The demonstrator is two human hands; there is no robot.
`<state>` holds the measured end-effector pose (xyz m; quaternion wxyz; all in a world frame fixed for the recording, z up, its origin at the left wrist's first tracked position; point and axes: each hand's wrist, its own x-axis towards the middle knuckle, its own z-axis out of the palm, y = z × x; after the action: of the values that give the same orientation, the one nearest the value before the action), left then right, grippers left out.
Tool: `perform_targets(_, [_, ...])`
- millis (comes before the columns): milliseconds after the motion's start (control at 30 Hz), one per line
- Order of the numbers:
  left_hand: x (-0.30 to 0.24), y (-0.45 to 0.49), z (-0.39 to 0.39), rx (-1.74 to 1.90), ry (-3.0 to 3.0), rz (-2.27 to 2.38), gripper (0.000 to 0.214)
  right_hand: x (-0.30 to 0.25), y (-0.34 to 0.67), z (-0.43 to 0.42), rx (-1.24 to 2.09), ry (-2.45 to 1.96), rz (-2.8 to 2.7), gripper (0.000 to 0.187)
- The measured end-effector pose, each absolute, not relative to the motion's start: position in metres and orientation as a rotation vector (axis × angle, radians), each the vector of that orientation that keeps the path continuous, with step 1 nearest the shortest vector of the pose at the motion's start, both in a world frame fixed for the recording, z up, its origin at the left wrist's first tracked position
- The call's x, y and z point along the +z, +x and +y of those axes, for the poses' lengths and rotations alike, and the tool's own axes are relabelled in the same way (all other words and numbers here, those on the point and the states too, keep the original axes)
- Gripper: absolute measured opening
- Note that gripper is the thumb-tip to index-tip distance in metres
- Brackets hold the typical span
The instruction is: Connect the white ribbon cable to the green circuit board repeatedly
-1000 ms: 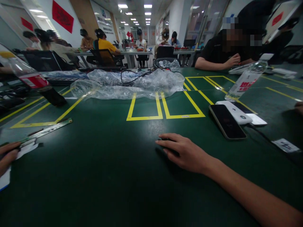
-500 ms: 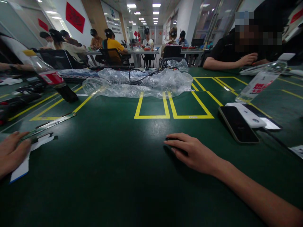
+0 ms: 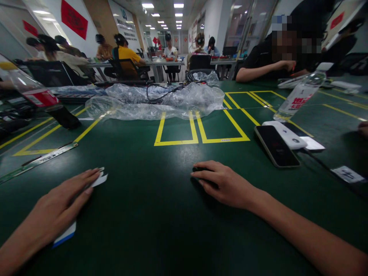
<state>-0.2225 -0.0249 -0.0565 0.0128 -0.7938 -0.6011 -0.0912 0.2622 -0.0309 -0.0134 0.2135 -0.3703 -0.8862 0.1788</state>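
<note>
My left hand [image 3: 61, 205] is low over the left part of the green table [image 3: 135, 214], its fingers closed over a white paper-like piece [image 3: 99, 180]. One white end sticks out past the fingertips, and a blue-edged end shows below the palm; the middle is hidden under the hand. Beyond it lies a long, narrow green and silver circuit strip [image 3: 47, 158], apart from the hand. My right hand [image 3: 222, 184] rests on the table right of the middle, fingers slightly bent and apart, with no held thing visible.
Clear plastic wrapping [image 3: 161, 101] with black cables lies across the back. A cola bottle [image 3: 43, 97] stands at left. At right are a phone [image 3: 276, 145], a white device [image 3: 287, 134] and a water bottle [image 3: 301, 94]. A person in black [image 3: 258, 61] sits beyond.
My left hand has moved right, away from the circuit strip, and the white piece has come along with it. My right hand stays nearly still. The view has shifted slightly to the right.
</note>
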Motion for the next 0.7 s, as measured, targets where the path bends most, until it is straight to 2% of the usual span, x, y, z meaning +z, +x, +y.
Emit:
perform_targets(367, [-0.017,-0.014,-0.034,-0.352,-3.053,-1.324,0.049,-0.017,0.259,-0.03,0.471,-1.042,-2.504,0.038])
perform_targets(700, [-0.02,0.001,-0.038,-0.377,-3.162,-1.072,0.052,-0.015,0.253,-0.035,0.371,-0.987,-2.562,0.039])
